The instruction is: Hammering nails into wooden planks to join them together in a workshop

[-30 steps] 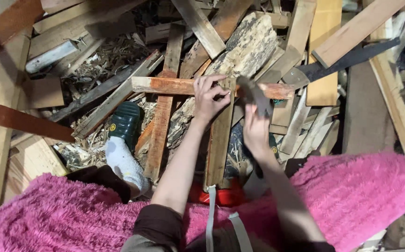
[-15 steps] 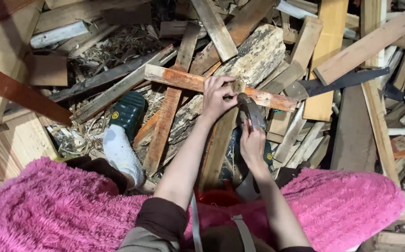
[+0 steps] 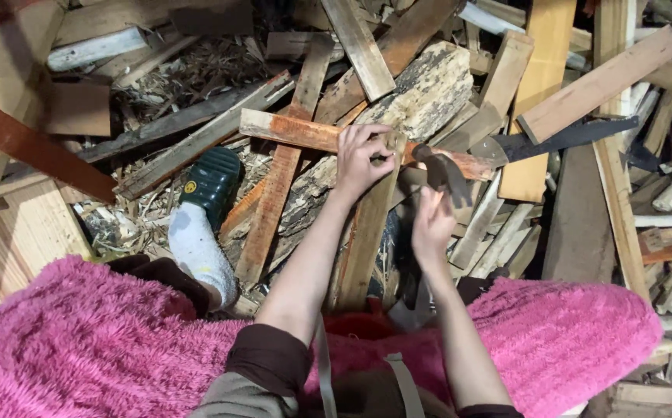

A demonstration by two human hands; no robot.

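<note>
The left hand [image 3: 360, 159] grips the top end of an upright wooden slat [image 3: 367, 232], its fingers [image 3: 374, 133] curled closed around the slat's upper edge where it crosses a reddish horizontal board [image 3: 305, 133]. The slat runs down from that crossing toward the person's lap, its lower end hidden behind the forearms. Just to the right, the right hand [image 3: 431, 224] holds a hammer [image 3: 444, 172] by the handle, fingers wrapped shut on it; the dark head sits tilted just above and right of the hand, near the board's right end but apart from the left hand.

Open room is scarce. Loose planks and offcuts crowd in on every side, a thick bark-edged log [image 3: 421, 97] lies just behind the crossing, and a dark flat blade [image 3: 560, 139] lies to the right on the pile. A green shoe with a white sock [image 3: 204, 209] rests at left among shavings. A pink fluffy garment [image 3: 88, 348] covers both knees along the bottom edge.

Against the view half a second ago, the hammer head sits a little farther right of the slat and the right hand slightly lower; the left hand keeps its hold at the same crossing.
</note>
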